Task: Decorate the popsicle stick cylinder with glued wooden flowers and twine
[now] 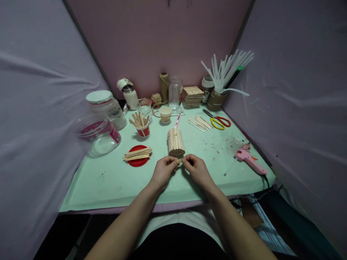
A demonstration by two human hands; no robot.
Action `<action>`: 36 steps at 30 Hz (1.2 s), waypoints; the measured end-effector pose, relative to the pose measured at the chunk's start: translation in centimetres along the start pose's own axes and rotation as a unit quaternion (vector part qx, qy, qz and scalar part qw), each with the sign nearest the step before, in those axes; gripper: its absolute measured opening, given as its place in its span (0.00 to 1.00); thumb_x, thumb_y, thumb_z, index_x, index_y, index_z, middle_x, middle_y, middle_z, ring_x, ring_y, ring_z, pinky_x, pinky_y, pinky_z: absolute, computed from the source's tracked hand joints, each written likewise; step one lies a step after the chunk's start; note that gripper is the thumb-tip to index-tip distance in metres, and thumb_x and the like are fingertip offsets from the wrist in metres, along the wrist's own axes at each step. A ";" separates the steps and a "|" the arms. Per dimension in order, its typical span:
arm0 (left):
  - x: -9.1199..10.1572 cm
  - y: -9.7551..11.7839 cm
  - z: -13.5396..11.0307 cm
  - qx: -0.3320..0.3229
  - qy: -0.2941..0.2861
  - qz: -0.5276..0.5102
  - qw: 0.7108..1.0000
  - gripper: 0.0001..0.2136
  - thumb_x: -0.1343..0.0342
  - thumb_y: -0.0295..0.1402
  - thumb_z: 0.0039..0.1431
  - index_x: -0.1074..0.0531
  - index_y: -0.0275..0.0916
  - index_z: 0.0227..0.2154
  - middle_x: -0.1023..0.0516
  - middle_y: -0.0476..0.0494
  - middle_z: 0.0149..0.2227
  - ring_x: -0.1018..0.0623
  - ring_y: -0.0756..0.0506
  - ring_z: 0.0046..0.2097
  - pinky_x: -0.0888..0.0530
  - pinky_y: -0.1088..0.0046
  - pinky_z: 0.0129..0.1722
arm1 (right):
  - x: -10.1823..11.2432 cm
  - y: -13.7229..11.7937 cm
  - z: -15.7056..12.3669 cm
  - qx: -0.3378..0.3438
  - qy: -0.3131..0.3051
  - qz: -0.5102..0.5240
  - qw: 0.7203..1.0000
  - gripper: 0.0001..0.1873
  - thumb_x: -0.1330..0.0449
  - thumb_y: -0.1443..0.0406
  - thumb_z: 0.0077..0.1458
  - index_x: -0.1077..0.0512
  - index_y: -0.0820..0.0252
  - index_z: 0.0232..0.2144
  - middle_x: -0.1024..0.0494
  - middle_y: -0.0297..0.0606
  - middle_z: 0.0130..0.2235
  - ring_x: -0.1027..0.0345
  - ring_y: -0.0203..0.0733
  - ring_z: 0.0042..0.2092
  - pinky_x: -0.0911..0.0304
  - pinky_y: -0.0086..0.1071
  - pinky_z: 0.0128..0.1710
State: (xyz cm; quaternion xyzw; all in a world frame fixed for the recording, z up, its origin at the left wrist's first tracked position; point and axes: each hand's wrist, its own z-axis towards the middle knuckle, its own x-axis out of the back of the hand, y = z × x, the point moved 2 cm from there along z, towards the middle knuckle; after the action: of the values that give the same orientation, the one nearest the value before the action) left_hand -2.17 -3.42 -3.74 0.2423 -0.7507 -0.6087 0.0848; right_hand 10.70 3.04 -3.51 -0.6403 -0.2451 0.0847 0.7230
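My left hand (164, 170) and my right hand (196, 169) meet at the near end of a cylinder clad in wooden craft sticks (175, 142), which lies on the mint-green table (108, 180). Both hands pinch something small between their fingertips just below the cylinder; I cannot make out what it is. A pink-handled tool (177, 121) lies touching the cylinder's far end.
A red lid with craft sticks (137, 155) lies left of my hands; a red cup of sticks (142, 126) and clear jars (99, 135) stand beyond. The pink glue gun (249, 159) rests at right, scissors (220, 121) and loose sticks (200, 123) behind. Fabric walls close in on three sides.
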 end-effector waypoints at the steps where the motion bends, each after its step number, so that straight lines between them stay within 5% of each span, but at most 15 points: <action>1: 0.0 0.0 0.0 0.000 0.000 -0.001 1.000 0.11 0.34 0.37 0.41 0.25 0.34 0.23 0.31 0.51 0.18 0.35 0.53 0.23 0.41 0.76 0.24 | 0.0 0.0 0.0 0.000 0.000 0.001 1.000 0.10 0.43 0.59 0.51 0.32 0.58 0.22 0.31 0.32 0.23 0.40 0.38 0.27 0.44 0.31 0.28; 14: 0.0 -0.1 0.0 -0.004 0.002 -0.022 1.000 0.13 0.35 0.40 0.45 0.23 0.34 0.26 0.24 0.45 0.26 0.33 0.53 0.25 0.37 0.76 0.26 | 0.0 0.3 0.0 -0.014 0.016 0.025 0.999 0.12 0.43 0.57 0.53 0.32 0.58 0.23 0.32 0.31 0.24 0.41 0.37 0.28 0.44 0.31 0.29; 36: 0.1 0.1 -0.1 0.009 -0.015 0.000 1.000 0.09 0.35 0.36 0.44 0.23 0.35 0.24 0.30 0.50 0.20 0.35 0.53 0.24 0.42 0.76 0.24 | 0.1 0.0 0.0 -0.012 0.005 0.014 1.000 0.11 0.43 0.60 0.51 0.31 0.58 0.22 0.31 0.32 0.24 0.39 0.38 0.28 0.43 0.31 0.30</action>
State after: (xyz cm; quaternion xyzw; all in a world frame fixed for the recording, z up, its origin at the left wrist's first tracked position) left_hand -2.26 -3.54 -3.60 0.2336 -0.7571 -0.6059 0.0713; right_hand 10.85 3.07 -3.49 -0.6531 -0.2332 0.0886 0.7150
